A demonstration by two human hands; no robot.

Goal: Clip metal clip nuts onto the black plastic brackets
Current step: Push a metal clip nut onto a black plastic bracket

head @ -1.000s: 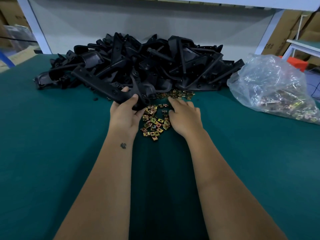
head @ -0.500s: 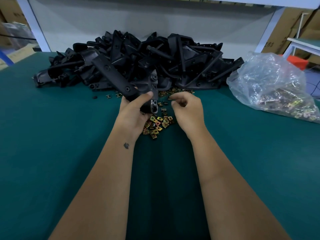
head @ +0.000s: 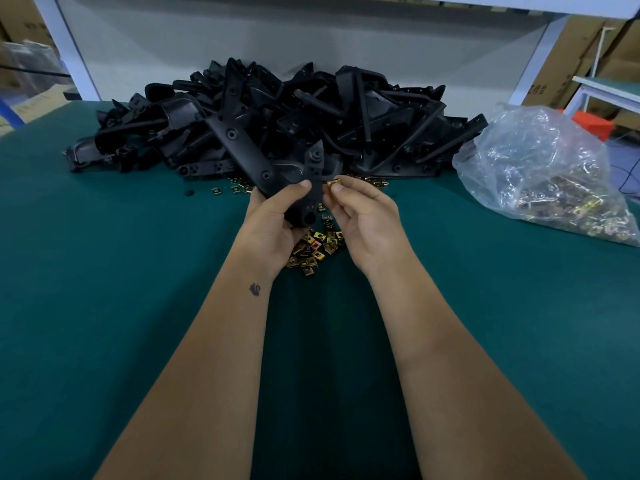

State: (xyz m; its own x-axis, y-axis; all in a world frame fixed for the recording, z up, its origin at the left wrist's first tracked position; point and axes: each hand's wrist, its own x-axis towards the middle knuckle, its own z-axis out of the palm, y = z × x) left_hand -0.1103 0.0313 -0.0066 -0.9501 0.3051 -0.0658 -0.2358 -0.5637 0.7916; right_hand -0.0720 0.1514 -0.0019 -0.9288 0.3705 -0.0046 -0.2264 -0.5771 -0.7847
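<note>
The left hand (head: 273,220) is clamped round a black bracket (head: 249,157), lifted above the green tabletop (head: 104,271). Just right of it, the right hand (head: 367,220) pinches a clip nut (head: 333,182) at the bracket's edge — loose clip nuts (head: 317,249) lie beneath, the bracket pile (head: 277,112) farther back.

I see: green worktop (head: 104,306) | cardboard boxes (head: 571,64) far right | white frame post (head: 69,46) far left

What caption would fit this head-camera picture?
Left hand holds a black plastic bracket while right hand brings a clip nut to it.
</note>
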